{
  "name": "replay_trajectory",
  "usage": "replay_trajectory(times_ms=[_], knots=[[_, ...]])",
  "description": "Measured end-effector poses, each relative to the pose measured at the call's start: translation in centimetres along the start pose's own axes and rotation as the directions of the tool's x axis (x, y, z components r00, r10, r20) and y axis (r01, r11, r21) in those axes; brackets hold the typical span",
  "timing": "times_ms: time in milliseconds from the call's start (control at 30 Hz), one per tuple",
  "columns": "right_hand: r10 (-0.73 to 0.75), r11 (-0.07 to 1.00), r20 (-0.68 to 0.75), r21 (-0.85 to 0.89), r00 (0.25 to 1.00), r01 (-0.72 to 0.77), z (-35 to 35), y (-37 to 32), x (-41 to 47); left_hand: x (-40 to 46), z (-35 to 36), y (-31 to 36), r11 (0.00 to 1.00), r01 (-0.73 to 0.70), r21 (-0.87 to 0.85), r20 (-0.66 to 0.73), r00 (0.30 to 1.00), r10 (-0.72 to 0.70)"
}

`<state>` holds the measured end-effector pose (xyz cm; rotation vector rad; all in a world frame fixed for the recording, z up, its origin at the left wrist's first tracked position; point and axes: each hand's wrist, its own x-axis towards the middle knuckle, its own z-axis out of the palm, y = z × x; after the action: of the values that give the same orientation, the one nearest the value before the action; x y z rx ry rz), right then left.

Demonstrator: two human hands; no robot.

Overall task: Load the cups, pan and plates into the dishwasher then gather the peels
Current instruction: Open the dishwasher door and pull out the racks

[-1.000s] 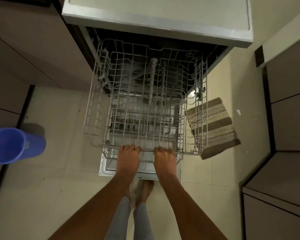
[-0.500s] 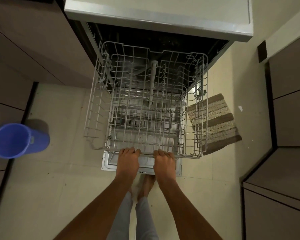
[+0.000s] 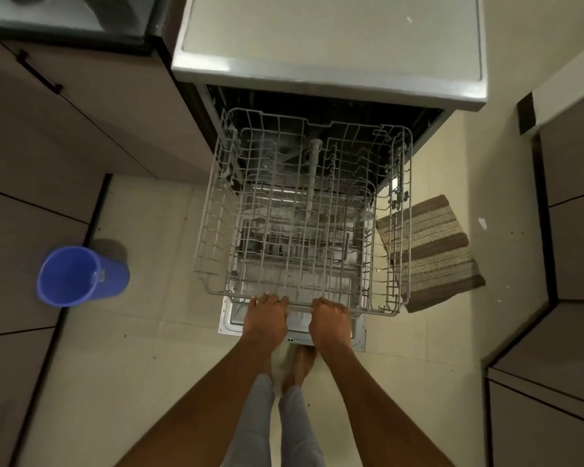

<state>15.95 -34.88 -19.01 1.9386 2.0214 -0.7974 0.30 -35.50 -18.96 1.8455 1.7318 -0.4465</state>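
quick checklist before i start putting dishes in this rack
1. Both hands on the rack front: ok, left hand and right hand grip the upper rack rim.
2. Rack pulled out of the dishwasher: ok.
3. Rack free of dishes: ok, none visible.
4. Lower rack empty: cannot tell, seen only through wires.
5. Floor hazards: blue bucket and mat sit clear of the feet, ok.
6. Dishes within reach: cannot tell, none in view.

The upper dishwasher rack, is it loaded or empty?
Empty: the upper rack shows only bare wires, both hands gripping its front rail.
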Motion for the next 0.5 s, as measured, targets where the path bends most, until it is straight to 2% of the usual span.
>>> replay_trajectory(times_ms=[133, 233, 367, 500], knots=[[0.023, 0.994, 0.201, 0.099, 0.979, -0.044, -2.5, 0.6, 0.0, -3.2, -3.6, -0.2, 0.999, 0.002, 0.032, 0.067, 0.998, -0.004], [0.047, 0.99, 0.261, 0.119, 0.964, -0.08, -4.1, 0.9, -0.9, -5.9, -6.1, -1.1, 0.997, 0.067, -0.047, 0.098, 0.993, -0.062], [0.101, 0.983, 0.266, 0.124, 0.959, -0.138, -6.0, -0.2, -4.2, -9.5, -9.5, -2.2, 0.988, 0.125, -0.089, 0.082, 0.99, -0.118], [0.106, 0.979, 0.224, 0.148, 0.969, -0.142, -8.4, -3.3, -8.2, -12.4, -12.4, -3.4, 0.986, 0.132, -0.102, -0.022, 0.991, -0.135]])
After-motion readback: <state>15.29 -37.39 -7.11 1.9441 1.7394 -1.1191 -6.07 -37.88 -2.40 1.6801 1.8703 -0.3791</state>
